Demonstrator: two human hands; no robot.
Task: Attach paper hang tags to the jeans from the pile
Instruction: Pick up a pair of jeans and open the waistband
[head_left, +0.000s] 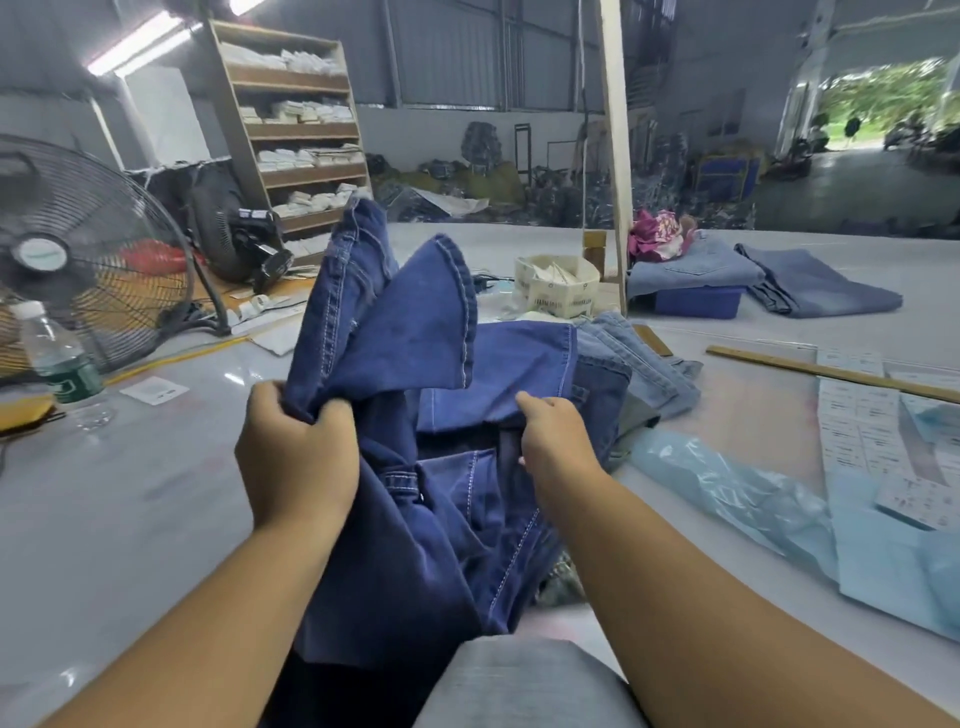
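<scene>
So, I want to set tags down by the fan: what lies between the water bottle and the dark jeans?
In the head view, one small white card lies between the water bottle and dark jeans; otherwise bare table.

A big room with grey metal walls (467, 52). Far left stands a tall wooden shelf (301, 135) under long bright lights (137, 44). A wooden post (618, 156) stands in the middle. Far right, an open doorway (883, 104) shows green trees.

The fan (62, 260) is cut by the left edge; tag sheets' (862, 415) print is unreadably small.
</scene>
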